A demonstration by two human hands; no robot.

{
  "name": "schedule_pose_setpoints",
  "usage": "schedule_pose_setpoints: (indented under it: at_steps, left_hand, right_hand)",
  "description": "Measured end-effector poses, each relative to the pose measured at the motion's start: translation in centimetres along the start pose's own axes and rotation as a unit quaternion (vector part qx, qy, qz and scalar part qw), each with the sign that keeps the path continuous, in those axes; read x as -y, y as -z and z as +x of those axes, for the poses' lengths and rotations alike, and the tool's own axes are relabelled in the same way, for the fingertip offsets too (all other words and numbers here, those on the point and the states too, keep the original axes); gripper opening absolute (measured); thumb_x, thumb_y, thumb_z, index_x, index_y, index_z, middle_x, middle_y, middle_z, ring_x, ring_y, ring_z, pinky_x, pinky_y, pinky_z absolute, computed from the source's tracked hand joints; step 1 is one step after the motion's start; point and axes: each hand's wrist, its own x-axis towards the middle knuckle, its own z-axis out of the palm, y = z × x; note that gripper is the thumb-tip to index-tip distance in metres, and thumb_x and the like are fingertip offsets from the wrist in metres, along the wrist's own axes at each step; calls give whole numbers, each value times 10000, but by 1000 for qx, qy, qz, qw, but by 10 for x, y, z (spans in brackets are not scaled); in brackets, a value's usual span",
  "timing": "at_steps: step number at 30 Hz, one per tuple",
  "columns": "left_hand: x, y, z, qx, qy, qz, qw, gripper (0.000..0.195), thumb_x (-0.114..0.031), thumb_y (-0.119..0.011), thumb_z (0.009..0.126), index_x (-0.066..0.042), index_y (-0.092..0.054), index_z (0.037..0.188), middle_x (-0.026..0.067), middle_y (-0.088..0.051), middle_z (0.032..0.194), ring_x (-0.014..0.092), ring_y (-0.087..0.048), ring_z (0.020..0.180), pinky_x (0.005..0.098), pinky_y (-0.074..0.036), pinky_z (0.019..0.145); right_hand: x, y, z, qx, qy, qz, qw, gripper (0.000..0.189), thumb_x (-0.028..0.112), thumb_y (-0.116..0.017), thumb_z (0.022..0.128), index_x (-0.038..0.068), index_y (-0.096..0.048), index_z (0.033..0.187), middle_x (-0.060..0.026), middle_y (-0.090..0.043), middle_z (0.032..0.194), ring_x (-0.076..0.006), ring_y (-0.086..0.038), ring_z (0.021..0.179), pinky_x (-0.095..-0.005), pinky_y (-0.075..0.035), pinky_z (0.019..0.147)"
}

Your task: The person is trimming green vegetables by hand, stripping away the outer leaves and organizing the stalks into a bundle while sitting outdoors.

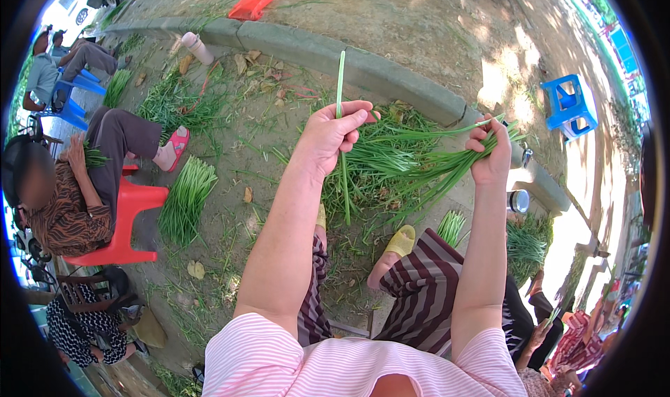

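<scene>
Between thumb and fingers my left hand pinches a green stalk, its pale end pointing up and its lower part hanging below the fist. My right hand grips a bunch of long green stalks, probably garlic chives, whose leafy ends trail down to the left. One stalk stretches out apart from that bunch towards the left. Beneath both hands a loose heap of green leaves covers the ground. A small tidy bundle lies beside my right knee.
A concrete kerb curves past the heap. Along it are a pink bottle and a metal cup. Another person sits on a red stool at left, near a chive bundle. A blue stool stands right.
</scene>
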Motion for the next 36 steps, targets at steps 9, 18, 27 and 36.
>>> schedule_pose_setpoints:
  at_steps: [9, 18, 27, 36]
  left_hand:
    - [3, -5, 4, -91, -86, 7, 992, 265, -64, -765, 796, -69, -667, 1042, 41, -698, 878, 14, -496, 564, 166, -335, 445]
    - [2, -21, -1, -119, -213, 120, 962, 508, 8, -745, 773, -60, -580, 1249, -21, -645, 826, 25, -514, 639, 173, -403, 564]
    - [5, -10, -1, -149, -163, 286, 932, 144, -112, -752, 794, -30, -721, 909, -25, -642, 741, 38, -528, 630, 205, -412, 558]
    - [3, -18, -2, -184, -170, 405, 879, 202, -198, -711, 851, -3, -682, 895, -2, -617, 697, 57, -511, 612, 243, -414, 552]
  right_hand:
    - [-2, 1, -1, -11, 5, -7, 1000, 153, 153, -564, 924, 27, -578, 1011, -44, -542, 845, -103, -490, 678, -206, -379, 469]
    - [-6, 5, 2, -38, 12, -19, 999, 161, 152, -565, 921, 22, -567, 1016, -36, -515, 822, -102, -491, 674, -210, -376, 470]
    - [-7, 5, 3, -67, 29, -17, 997, 162, 151, -554, 926, 24, -543, 1025, -34, -496, 827, -99, -488, 672, -215, -380, 475]
    - [-8, 15, 9, -72, 28, -7, 997, 154, 145, -549, 923, 27, -538, 1021, -36, -493, 823, -103, -490, 670, -222, -392, 475]
